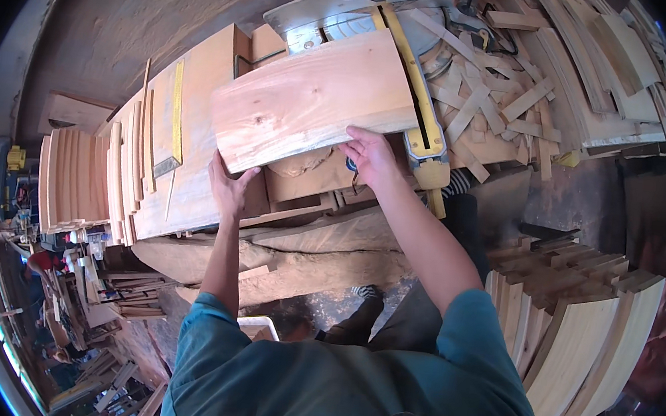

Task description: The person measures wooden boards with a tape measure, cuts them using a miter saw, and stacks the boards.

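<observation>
A wide, pale reddish wooden board (311, 98) with a small knot lies across the bed of a saw machine in front of me. My left hand (232, 189) grips the board's near left corner, thumb at the near edge. Toward the right end, my right hand (374, 157) holds the near edge, with its thumb on top and the other fingers partly hidden under the board. The board's right end meets the yellow slotted strip (411, 79) of the saw. Behind the board, a round metal saw table (346, 26) shows in part.
A yellow-bladed try square (176, 117) lies on the bench to the left, beside thin strips and a row of upright boards (75, 175). Thin offcuts (491, 103) are heaped right of the saw. Stacked boards (568, 351) stand at lower right. A rough log-like beam (321, 247) runs along the bench front.
</observation>
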`<move>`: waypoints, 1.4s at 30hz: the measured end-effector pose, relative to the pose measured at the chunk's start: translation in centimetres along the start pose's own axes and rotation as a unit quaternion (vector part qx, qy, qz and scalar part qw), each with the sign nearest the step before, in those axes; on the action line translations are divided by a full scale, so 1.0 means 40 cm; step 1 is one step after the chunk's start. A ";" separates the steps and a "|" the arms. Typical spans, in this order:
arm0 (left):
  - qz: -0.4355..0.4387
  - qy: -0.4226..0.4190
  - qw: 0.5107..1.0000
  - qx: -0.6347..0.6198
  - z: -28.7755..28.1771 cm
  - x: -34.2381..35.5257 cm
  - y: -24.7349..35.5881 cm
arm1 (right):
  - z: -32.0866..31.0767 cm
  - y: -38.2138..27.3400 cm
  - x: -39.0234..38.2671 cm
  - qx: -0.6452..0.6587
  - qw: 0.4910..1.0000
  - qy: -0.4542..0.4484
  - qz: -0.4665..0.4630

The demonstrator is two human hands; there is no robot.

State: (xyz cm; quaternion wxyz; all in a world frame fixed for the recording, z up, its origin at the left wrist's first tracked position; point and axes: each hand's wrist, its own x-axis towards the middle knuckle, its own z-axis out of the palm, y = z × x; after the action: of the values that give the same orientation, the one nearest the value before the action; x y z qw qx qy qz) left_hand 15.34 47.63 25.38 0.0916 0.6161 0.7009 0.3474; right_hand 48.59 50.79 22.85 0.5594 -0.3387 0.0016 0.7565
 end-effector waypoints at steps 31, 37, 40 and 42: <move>-0.040 0.021 0.999 0.030 0.141 0.180 0.004 | -0.052 -0.325 0.029 -0.713 0.602 0.207 -0.296; -0.034 0.007 0.999 0.021 0.146 0.199 0.009 | -0.032 -0.325 0.034 -0.712 0.588 0.251 -0.289; -0.073 -0.005 0.996 0.044 0.150 0.208 0.009 | -0.030 -0.328 0.047 -0.705 0.601 0.246 -0.284; -0.028 -0.005 0.999 -0.024 0.156 0.219 0.001 | -0.033 -0.328 0.057 -0.699 0.606 0.244 -0.291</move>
State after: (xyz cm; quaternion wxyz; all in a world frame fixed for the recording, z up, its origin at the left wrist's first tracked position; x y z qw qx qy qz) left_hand 16.87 58.09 23.38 0.1197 0.5953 0.7090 0.3586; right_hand 60.05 57.15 25.60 0.3217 -0.7815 -0.4896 0.2144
